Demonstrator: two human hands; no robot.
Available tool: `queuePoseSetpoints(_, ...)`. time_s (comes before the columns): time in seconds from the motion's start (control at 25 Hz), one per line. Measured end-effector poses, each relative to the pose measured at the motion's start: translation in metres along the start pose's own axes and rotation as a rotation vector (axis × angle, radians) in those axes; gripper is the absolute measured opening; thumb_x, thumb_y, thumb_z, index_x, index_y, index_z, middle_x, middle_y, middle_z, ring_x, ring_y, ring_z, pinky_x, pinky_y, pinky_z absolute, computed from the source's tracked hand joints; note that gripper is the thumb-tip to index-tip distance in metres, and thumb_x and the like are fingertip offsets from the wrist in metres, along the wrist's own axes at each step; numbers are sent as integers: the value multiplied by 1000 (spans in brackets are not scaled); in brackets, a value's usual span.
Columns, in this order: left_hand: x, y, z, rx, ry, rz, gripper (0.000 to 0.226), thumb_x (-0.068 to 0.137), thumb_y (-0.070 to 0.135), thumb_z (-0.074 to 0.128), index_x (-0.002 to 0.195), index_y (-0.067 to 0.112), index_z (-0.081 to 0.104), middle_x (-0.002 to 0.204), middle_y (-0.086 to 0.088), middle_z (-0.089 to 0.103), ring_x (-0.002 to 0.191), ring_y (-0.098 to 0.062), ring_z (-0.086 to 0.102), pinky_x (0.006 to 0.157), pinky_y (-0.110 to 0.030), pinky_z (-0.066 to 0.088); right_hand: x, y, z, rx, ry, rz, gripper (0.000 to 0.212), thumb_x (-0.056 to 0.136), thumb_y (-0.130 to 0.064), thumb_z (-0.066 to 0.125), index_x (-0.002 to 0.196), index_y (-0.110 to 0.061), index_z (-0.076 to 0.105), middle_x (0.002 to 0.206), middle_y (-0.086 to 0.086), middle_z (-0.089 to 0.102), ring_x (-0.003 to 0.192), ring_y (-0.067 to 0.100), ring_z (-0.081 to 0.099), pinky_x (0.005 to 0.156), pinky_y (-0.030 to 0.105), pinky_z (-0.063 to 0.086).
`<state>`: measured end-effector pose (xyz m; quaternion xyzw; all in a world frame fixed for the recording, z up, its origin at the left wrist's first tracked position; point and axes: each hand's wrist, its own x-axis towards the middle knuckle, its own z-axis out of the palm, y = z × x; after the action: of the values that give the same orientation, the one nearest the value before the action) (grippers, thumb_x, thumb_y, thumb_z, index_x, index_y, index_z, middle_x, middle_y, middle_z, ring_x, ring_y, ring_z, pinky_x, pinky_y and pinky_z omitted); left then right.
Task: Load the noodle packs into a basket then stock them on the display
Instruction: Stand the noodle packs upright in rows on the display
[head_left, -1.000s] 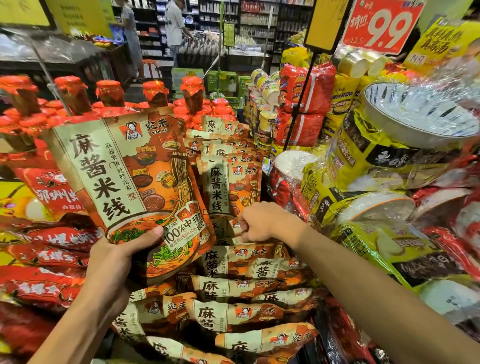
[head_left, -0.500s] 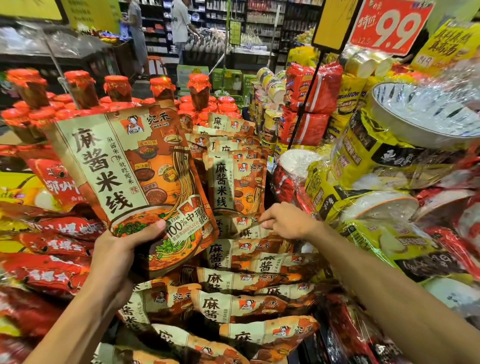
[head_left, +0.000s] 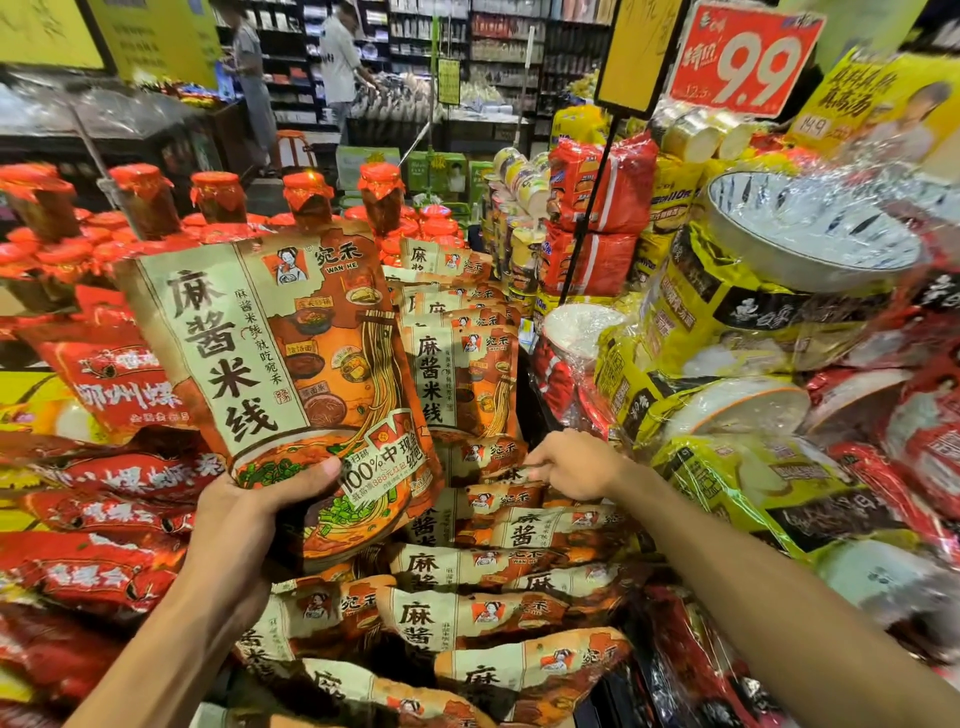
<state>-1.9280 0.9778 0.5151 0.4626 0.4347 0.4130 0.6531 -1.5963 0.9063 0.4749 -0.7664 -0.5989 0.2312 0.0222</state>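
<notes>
My left hand (head_left: 244, 514) grips the lower edge of an orange and beige noodle pack (head_left: 280, 364), holding it upright in front of the display. Several identical noodle packs (head_left: 483, 618) lie stacked in the display bin below, and more stand upright in a row (head_left: 462, 374) behind. My right hand (head_left: 576, 465) reaches into the pile and pinches the top edge of one lying pack (head_left: 519, 475) just under the upright row. No basket is in view.
Red snack packs (head_left: 104, 493) fill the display on the left, with red-capped jars (head_left: 218, 197) behind. Wrapped bowl sets in yellow and red packs (head_left: 753, 364) crowd the right. A 9.9 price sign (head_left: 743, 57) on a black pole stands above. Two people stand in the far aisle.
My right hand has shifted right and slightly down, from a fist by the upright packs to pinching a lying pack. The left hand keeps holding its pack up.
</notes>
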Motion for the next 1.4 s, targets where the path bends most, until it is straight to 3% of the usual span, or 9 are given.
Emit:
queuePoseSetpoints(0.12,1,0,-4,17,-16,20,59,37,38,95,83,9,74,72,-7,64,54,-13,56,57,-32,43,1,4,1,42,-24,20,36,104,-19,50,72,-24,66,75,-6,66,69,15,60,71,30,46)
queuePoseSetpoints(0.28,-3,2,5,-5,-59,15,44,55,23,89,92,6,73,75,-3,71,58,-13,63,61,-34,50,-3,-5,-14,314,-62,38,28,93,0,52,97,-20,71,95,-3,68,71,16,60,67,30,48)
queuePoseSetpoints(0.48,1,11,25,35,-123,80,32,68,9,83,98,8,70,75,3,75,60,-8,68,48,-21,51,-23,-39,-97,844,342,-121,19,95,-12,67,113,-17,65,107,10,72,90,17,72,72,22,57)
queuePoseSetpoints(0.56,4,13,36,55,-153,82,37,70,4,81,105,9,71,87,-3,79,70,-14,75,54,-27,56,-34,-56,-133,897,467,-236,51,86,-34,76,130,-19,55,119,4,69,100,13,72,83,25,58)
queuePoseSetpoints(0.76,18,13,63,202,-307,113,53,60,12,92,110,11,75,101,-4,79,92,-23,76,83,-40,58,-50,-90,-195,358,518,-422,91,68,-54,84,144,-28,43,138,-8,55,129,6,52,113,30,41)
queuePoseSetpoints(0.92,34,7,89,270,-403,164,37,70,6,86,105,13,74,92,1,79,79,-12,75,71,-22,55,-38,-99,-206,-29,339,-389,54,69,-46,90,114,-30,63,107,-20,64,97,5,62,88,23,49)
queuePoseSetpoints(1.16,55,-15,107,316,-413,211,45,70,12,89,108,27,70,102,13,78,95,-3,73,82,-17,57,-21,-78,-206,-1,303,-356,14,80,-19,85,85,-17,73,92,1,77,85,19,73,78,37,57)
queuePoseSetpoints(1.28,72,-25,105,473,-432,221,72,69,42,86,133,29,55,124,14,69,110,-2,65,103,-27,49,-22,-69,-208,17,405,-302,15,81,-19,84,90,-9,77,90,5,78,84,23,74,81,46,59)
queuePoseSetpoints(1.4,77,-39,98,1024,-568,205,112,71,77,67,157,22,22,144,13,50,130,-14,53,114,-36,36,-27,-56,-221,7,519,-225,21,79,-24,85,95,-11,79,91,6,78,86,26,73,85,49,58)
